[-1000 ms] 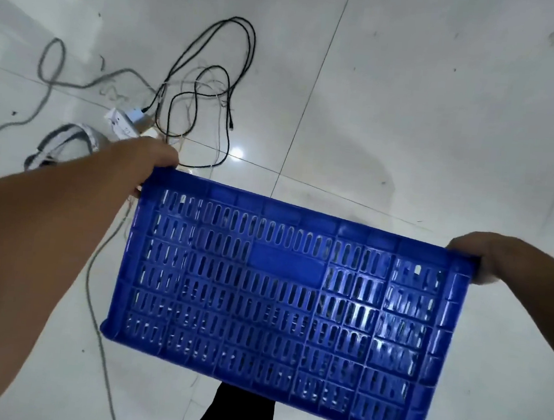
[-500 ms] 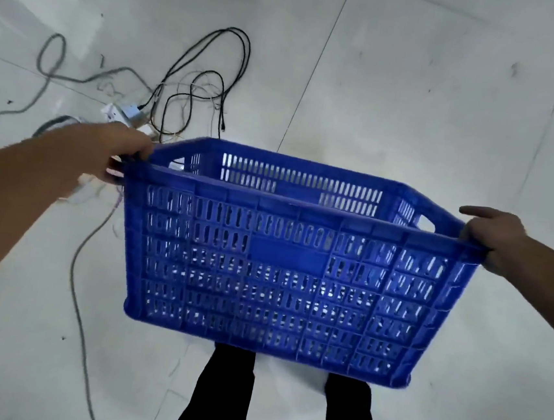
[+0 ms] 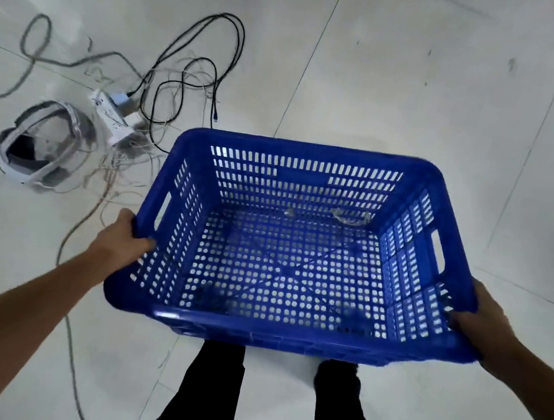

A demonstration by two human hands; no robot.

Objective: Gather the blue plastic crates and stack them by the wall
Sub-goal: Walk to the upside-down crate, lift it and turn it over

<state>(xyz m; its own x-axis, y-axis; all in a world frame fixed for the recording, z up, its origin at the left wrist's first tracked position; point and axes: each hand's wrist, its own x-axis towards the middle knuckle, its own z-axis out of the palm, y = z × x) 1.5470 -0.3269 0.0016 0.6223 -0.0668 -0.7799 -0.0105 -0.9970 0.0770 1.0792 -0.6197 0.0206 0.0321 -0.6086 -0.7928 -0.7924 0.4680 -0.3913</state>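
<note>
One blue plastic crate [image 3: 193, 154] with slotted walls and a perforated floor hangs level in front of me, its open top facing the camera. My left hand [image 3: 123, 240] grips the left rim near the front corner. My right hand [image 3: 483, 322] grips the right rim near the front corner. A scrap of clear plastic film [image 3: 351, 216] lies inside, against the far wall. No other crate and no wall are in view.
On the white tiled floor at the left lie tangled black and grey cables [image 3: 194, 66], a white power strip [image 3: 113, 116] and a white headset [image 3: 38, 149]. A grey cable [image 3: 70, 325] runs along the floor under my left arm. My dark-trousered legs [image 3: 207, 389] stand below the crate.
The crate has tipped from showing its long side wall to level, so its open inside now faces me. Both hands have come nearer and lower on the rim.
</note>
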